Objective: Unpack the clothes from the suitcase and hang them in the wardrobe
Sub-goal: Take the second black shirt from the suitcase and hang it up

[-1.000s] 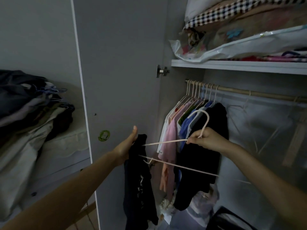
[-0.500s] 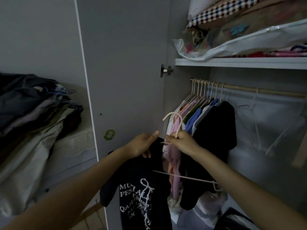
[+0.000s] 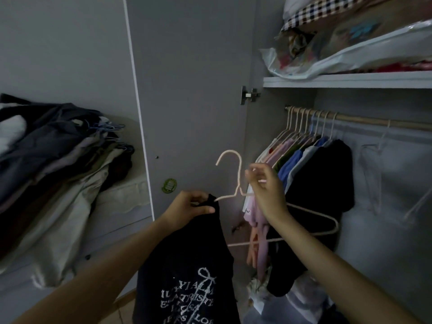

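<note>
A black T-shirt [image 3: 189, 272] with white lettering hangs from my left hand [image 3: 189, 208], which pinches its shoulder or collar. A pale pink wire hanger [image 3: 236, 176] has its left arm tip at the cloth under my left fingers. My right hand [image 3: 266, 188] holds the hanger just right of its neck, hook upright. Behind, the wardrobe rail [image 3: 364, 119] carries several hung shirts [image 3: 297, 160], with a black garment [image 3: 327, 178] at the right end. No suitcase is in view.
The open grey wardrobe door [image 3: 187, 90] stands just left of my hands. A pile of clothes with blue hangers [image 3: 53, 155] lies on a bed at the left. A shelf [image 3: 346, 79] above the rail holds bagged bedding. Empty hangers [image 3: 378, 160] hang further right.
The hanger went from lying sideways to upright, and its left arm now meets the T-shirt at my left hand. The shirt has turned, showing its printed side. My hands came closer together.
</note>
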